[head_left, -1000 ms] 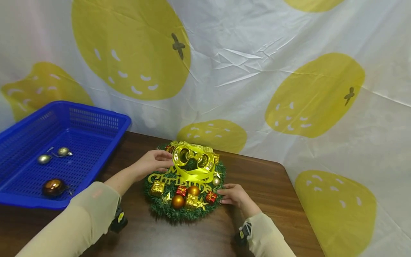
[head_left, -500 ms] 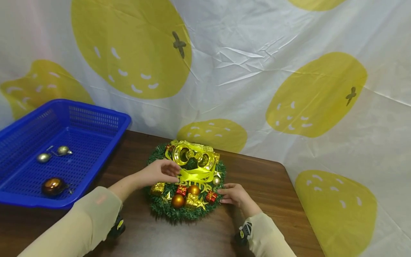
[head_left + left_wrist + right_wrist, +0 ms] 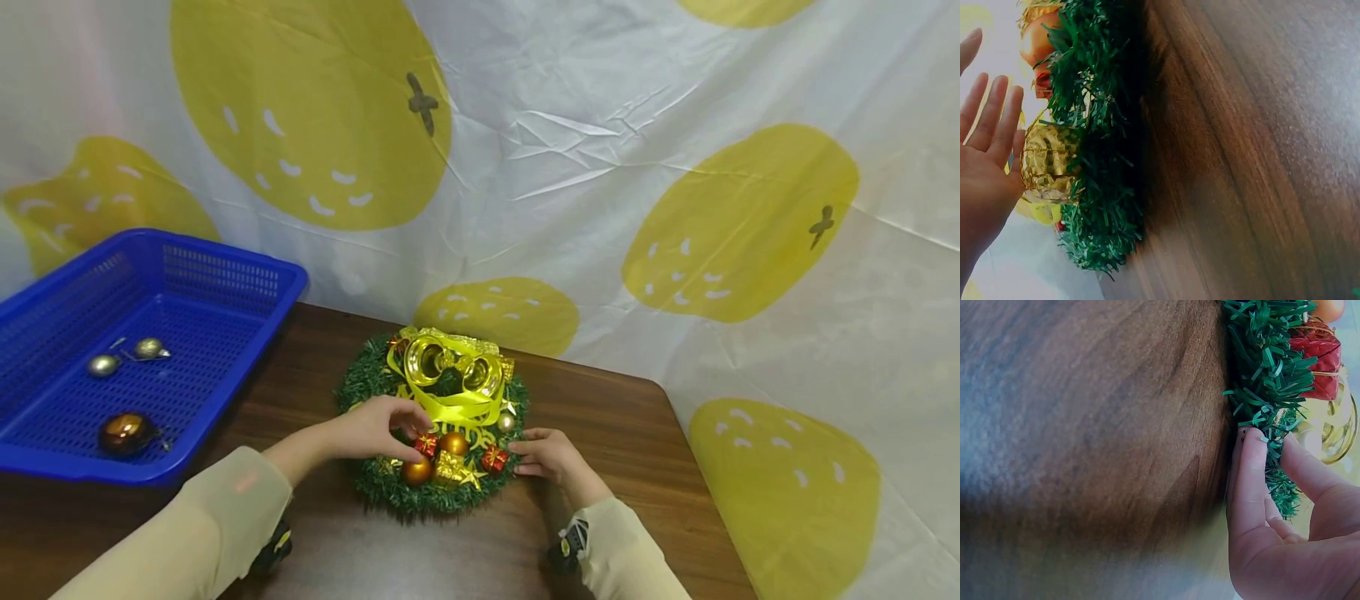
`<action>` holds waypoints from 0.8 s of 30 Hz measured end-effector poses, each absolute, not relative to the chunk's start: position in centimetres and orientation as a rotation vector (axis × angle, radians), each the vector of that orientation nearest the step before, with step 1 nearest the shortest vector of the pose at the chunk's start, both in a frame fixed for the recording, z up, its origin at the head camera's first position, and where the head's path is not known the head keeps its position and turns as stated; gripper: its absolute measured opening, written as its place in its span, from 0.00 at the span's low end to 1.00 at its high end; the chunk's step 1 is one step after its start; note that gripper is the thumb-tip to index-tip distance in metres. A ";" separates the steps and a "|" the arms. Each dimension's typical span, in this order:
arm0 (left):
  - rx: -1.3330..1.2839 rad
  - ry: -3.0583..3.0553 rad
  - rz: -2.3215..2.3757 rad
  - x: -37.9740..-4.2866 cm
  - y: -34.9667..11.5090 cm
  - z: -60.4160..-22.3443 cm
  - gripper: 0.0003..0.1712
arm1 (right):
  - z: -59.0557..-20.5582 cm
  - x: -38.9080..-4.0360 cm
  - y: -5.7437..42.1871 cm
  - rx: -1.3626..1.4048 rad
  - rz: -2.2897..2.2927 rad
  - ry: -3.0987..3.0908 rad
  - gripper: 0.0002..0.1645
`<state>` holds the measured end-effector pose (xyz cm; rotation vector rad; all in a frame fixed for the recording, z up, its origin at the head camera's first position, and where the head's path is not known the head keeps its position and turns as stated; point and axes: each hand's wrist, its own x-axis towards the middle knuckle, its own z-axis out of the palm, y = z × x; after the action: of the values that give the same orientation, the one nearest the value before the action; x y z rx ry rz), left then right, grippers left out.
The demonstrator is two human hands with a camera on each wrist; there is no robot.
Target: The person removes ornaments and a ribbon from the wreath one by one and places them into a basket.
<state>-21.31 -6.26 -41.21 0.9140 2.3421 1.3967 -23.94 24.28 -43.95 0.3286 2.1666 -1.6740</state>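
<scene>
A green tinsel Christmas wreath [image 3: 408,500] lies on the table, bearing gold bells [image 3: 480,375], a yellow ribbon [image 3: 461,410], small gift boxes, stars and balls. My left hand [image 3: 378,427] is over its left front part, thumb and fingers spread apart, holding nothing. The fingertips are close to a red gift box [image 3: 425,444] and an orange ball [image 3: 417,471]. In the left wrist view, a gold gift box [image 3: 1050,161] shows beside the straight fingers. My right hand [image 3: 1285,519] pinches the wreath's right edge between thumb and fingers, near another red gift box [image 3: 1322,365].
A blue plastic basket [image 3: 281,308] stands at the left with two small gold balls [image 3: 103,365] and a shiny brown ball [image 3: 126,434] in it. Behind the brown wooden table [image 3: 600,408] hangs a white curtain [image 3: 555,208] with yellow fruit prints.
My left hand has moved from beside the bells, across the lettering, toward the wreath's front, to the orange ball and red box. My right hand has stayed at the right edge.
</scene>
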 end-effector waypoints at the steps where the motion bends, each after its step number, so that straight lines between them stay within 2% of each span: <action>1: 0.922 2.364 1.363 -21.2 -6.2 -41.3 0.24 | -44.0 -23.9 24.3 0.325 -1.673 2.169 0.33; 15: 1.237 2.676 0.878 -20.7 -5.9 -41.7 0.17 | -44.1 -24.1 24.4 0.334 -1.666 2.184 0.33; 24: 1.347 2.795 0.714 -20.4 -5.8 -42.0 0.20 | -44.1 -24.1 24.4 0.338 -1.666 2.181 0.34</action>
<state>-20.37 -5.78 -42.04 1.3467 2.7947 0.7137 -24.15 24.36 -44.09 0.3380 2.1807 -1.6663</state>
